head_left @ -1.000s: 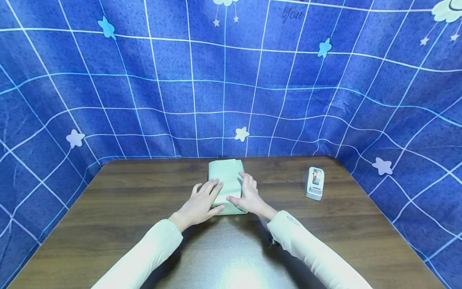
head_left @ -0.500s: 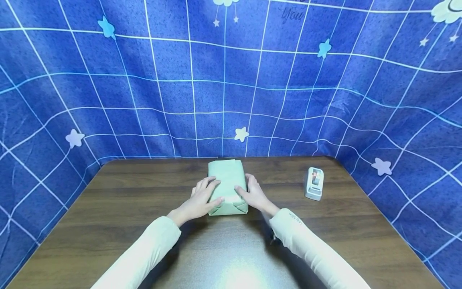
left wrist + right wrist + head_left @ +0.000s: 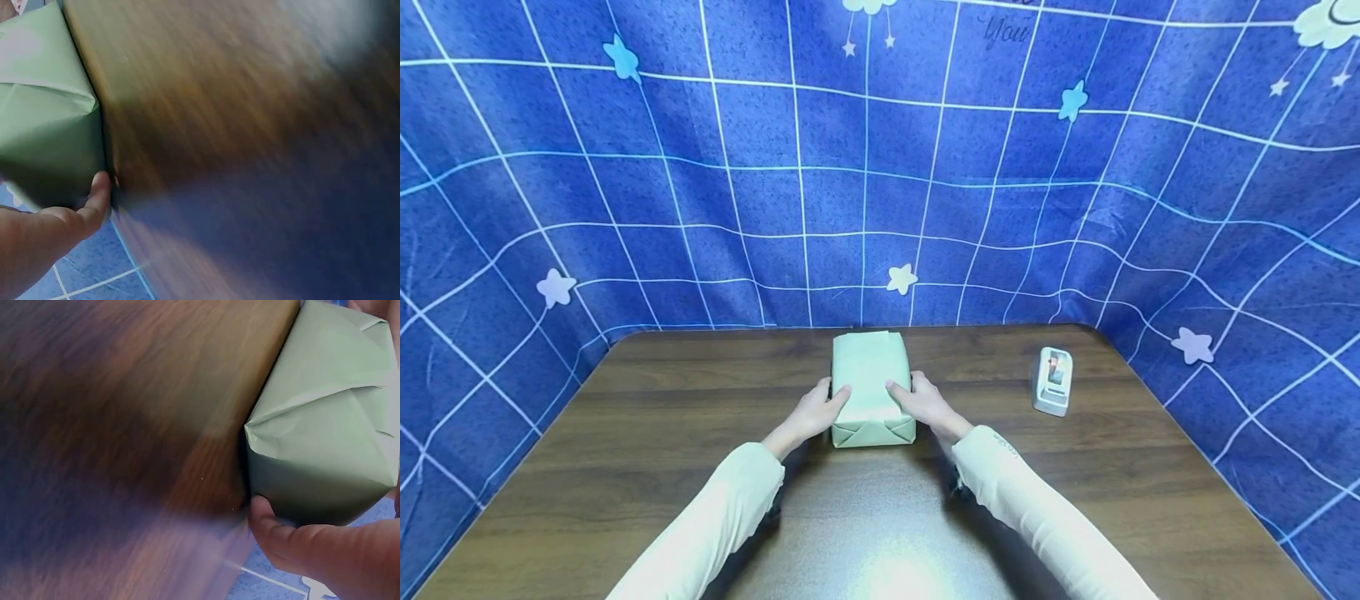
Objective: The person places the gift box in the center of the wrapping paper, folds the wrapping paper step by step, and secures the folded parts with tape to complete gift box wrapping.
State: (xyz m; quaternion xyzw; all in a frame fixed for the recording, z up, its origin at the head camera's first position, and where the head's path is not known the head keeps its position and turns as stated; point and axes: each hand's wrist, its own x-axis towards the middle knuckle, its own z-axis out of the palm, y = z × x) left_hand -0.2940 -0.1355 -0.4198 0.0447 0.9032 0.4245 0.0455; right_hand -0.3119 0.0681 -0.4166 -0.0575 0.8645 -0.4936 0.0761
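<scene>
A box wrapped in pale green paper (image 3: 871, 375) lies on the table, its folded end toward me. My left hand (image 3: 811, 412) holds its left side, thumb on the top edge and the other fingers down along the side. On the right side my right hand (image 3: 925, 404) grips it likewise, thumb on top. Each wrist view shows a fingertip low on the box near the tabletop: the left hand (image 3: 56, 228) in one, the right hand (image 3: 319, 540) in the other. The paper's folded flaps show on the wrapped box (image 3: 325, 419) in the right wrist view.
A white tape dispenser (image 3: 1053, 382) stands on the right part of the brown wooden table (image 3: 700, 400). Behind the table hangs a blue curtain (image 3: 737, 200) with white grid lines and stars.
Both hands were flat on top of the paper; they have moved outward and down to the box's two sides. The top and the folded front end now show more. The tape dispenser stayed put.
</scene>
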